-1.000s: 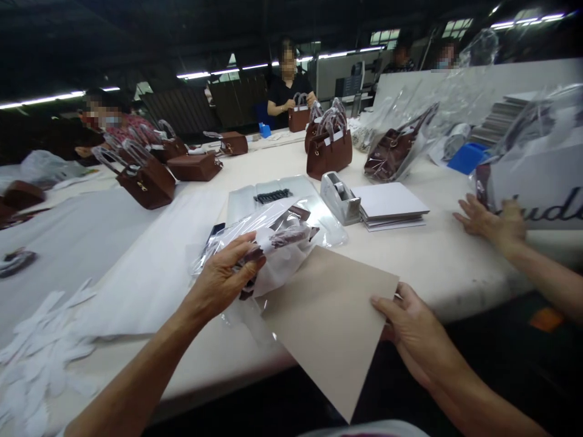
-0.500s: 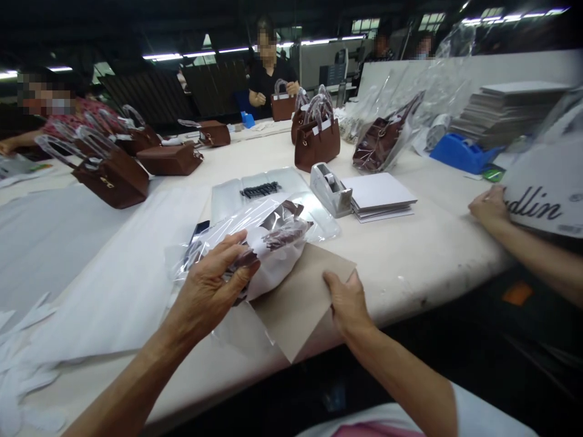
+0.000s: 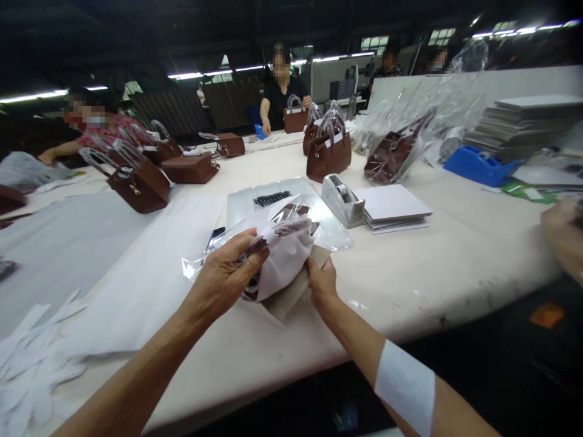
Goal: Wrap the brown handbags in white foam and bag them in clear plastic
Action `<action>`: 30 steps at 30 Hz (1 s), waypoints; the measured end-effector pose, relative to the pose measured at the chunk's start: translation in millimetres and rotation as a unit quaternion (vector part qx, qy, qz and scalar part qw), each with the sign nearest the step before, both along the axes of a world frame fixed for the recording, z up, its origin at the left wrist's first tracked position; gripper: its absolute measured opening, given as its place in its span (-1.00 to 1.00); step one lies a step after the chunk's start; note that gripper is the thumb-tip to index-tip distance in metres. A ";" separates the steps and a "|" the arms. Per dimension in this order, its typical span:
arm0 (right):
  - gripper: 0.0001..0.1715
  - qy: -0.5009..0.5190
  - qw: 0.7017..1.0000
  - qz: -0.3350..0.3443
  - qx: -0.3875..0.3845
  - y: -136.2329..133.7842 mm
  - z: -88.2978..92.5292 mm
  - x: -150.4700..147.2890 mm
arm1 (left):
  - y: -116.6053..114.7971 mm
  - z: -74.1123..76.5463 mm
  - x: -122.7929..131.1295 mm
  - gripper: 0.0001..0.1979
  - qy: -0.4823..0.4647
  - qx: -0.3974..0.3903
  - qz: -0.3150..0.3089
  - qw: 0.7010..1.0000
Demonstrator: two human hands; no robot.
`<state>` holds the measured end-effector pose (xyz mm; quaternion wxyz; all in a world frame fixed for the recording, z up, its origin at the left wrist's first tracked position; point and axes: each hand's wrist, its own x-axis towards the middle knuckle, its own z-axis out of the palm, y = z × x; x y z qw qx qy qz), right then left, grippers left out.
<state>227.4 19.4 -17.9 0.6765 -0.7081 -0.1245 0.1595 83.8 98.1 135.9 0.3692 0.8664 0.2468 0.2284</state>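
Observation:
A brown handbag (image 3: 298,227) lies on its side on the table, partly covered by white wrapping (image 3: 291,261) and clear plastic film. My left hand (image 3: 234,261) is closed on its near left part, thumb and fingers around a brown strip that looks like a handle. My right hand (image 3: 322,280) pinches the right edge of a grey-brown cardboard sheet (image 3: 289,297). Most of that sheet is hidden beneath the handbag; whether it lies inside the plastic, I cannot tell. Behind the handbag are flat clear plastic bags (image 3: 314,203) with a row of small black items (image 3: 272,198) on them.
A grey tape dispenser (image 3: 344,203) stands beside stacked white boards (image 3: 394,203). Brown handbags (image 3: 328,156) stand farther back and at left (image 3: 141,185). A blue tape dispenser (image 3: 480,165) is at right, near a co-worker's blurred hand (image 3: 565,233). White paper strips (image 3: 40,358) lie front left.
My right hand has moved left, pushing the cardboard sheet farther under the handbag, so less of it shows. My left hand keeps its hold. At right, a printed white bag has left the view.

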 end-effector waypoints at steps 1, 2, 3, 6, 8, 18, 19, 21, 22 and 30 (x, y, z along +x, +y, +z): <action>-0.57 -0.010 0.999 -0.011 -0.029 5.7 3.3 6.9 | 1.6 3.6 1.3 -0.68 -0.003 -0.013 0.004 1.000; -0.58 -0.024 0.998 -0.016 -0.057 9.5 10.0 14.3 | 3.8 8.1 2.5 -0.67 -0.008 -0.028 0.008 1.000; -0.59 -0.042 0.996 -0.015 -0.082 11.8 20.6 21.8 | 6.3 13.6 3.7 -0.66 -0.014 -0.044 0.012 0.999; -0.62 -0.115 0.986 0.015 -0.118 13.7 76.2 41.5 | 13.6 36.4 6.8 -0.65 -0.063 -0.071 0.022 0.995; -0.64 -0.180 0.976 0.045 -0.112 13.4 128.9 49.7 | 14.8 55.9 8.3 -0.67 -0.114 -0.075 0.023 0.990; -0.69 -0.572 0.780 0.156 -0.200 -9.4 316.9 52.8 | -30.7 125.4 14.2 -0.87 -0.213 -0.029 0.032 0.976; -0.68 -0.570 0.776 0.162 -0.216 -11.6 313.6 53.8 | -35.1 117.6 15.7 -0.85 -0.205 -0.025 0.022 0.978; -0.70 -0.557 0.771 0.176 -0.253 -17.5 295.7 56.9 | -43.8 90.8 17.5 -0.80 -0.160 -0.044 0.000 0.986; -0.74 -0.546 0.768 0.188 -0.276 -21.7 282.9 59.0 | -47.9 73.3 17.4 -0.76 -0.127 -0.065 -0.009 0.990; -0.81 -0.506 0.768 0.212 -0.330 -63.7 224.2 85.4 | -39.6 -9.5 7.6 -0.47 -0.008 -0.111 0.041 0.993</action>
